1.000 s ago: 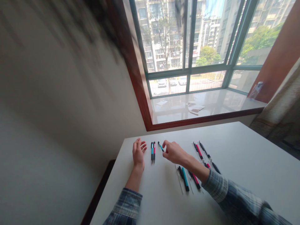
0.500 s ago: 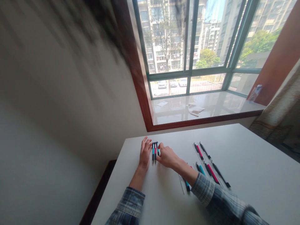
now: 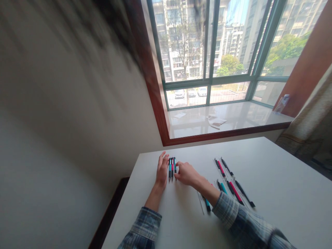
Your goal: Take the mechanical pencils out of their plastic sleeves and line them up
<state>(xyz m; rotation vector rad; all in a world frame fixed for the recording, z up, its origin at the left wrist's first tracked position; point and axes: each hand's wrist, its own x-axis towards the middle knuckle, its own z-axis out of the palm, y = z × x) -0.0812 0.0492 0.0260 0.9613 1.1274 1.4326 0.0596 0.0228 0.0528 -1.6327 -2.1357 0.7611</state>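
Observation:
Three assembled pens lie side by side on the white table: a teal pen (image 3: 169,168), a pink pen (image 3: 172,168) and another teal pen (image 3: 175,164). Left of the row, my left hand (image 3: 162,171) rests on its edge with fingers stretched out, close to the first teal pen. At the other side is my right hand (image 3: 187,173), its index finger and thumb apart at the right-hand teal pen's edge. The remaining fingers of that hand are curled. Whether its fingertips press on the pen is hard to see.
Right of my right forearm lie pen parts in groups: a pink barrel (image 3: 235,192), a black piece (image 3: 245,193), a teal barrel (image 3: 207,204), thin refills and several others. My forearm hides some. Behind the table (image 3: 282,169) is a window sill (image 3: 192,124) with a bottle (image 3: 282,103).
Both hands have shifted slightly right. My right fingers have drawn off the right-hand teal pen, so more of it shows. The row of pens sits a little closer together.

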